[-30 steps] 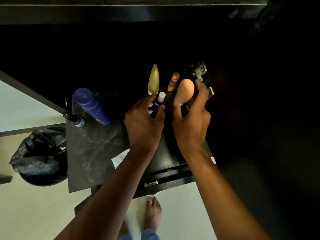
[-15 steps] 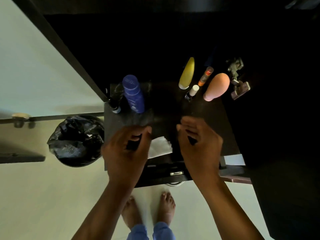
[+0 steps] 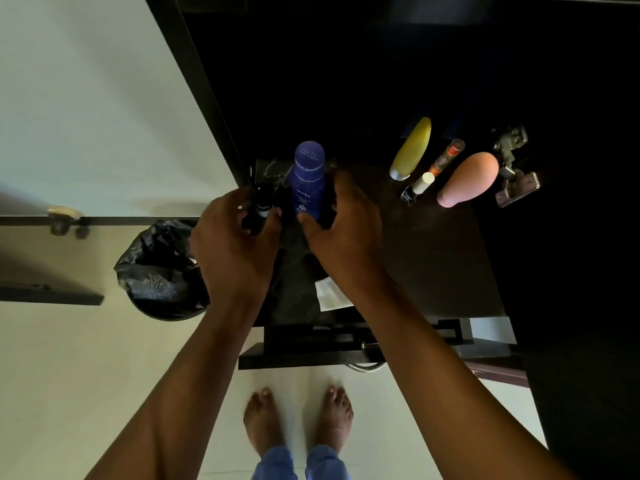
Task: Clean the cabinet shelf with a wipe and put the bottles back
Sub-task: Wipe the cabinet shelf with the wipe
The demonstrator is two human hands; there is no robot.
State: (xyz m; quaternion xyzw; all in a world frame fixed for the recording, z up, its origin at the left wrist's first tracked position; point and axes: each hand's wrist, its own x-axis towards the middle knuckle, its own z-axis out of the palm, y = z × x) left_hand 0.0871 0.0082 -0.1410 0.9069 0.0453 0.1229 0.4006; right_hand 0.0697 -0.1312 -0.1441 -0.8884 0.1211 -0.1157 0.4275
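Two bare feet (image 3: pixel 298 420) are seen on the pale floor, nearest the camera. Above them the front edge of the dark cabinet shelf (image 3: pixel 433 258) is crossed by both forearms. A white wipe (image 3: pixel 330 294) lies flat at that edge, partly covered by the right wrist. The left hand (image 3: pixel 232 247) is closed around one small black bottle (image 3: pixel 258 211). The right hand (image 3: pixel 343 233) is curled about the base of one blue Nivea bottle (image 3: pixel 309 181), thumb touching it; the bottle stands upright, cap farthest from the camera. Bare shelf lies open between this pair and the right group: one yellow bottle (image 3: pixel 412 148), one orange tube (image 3: pixel 446 155), one white-capped vial (image 3: pixel 417 188), one peach bottle (image 3: pixel 469 183). One black-lined bin (image 3: pixel 159 271) stands left.
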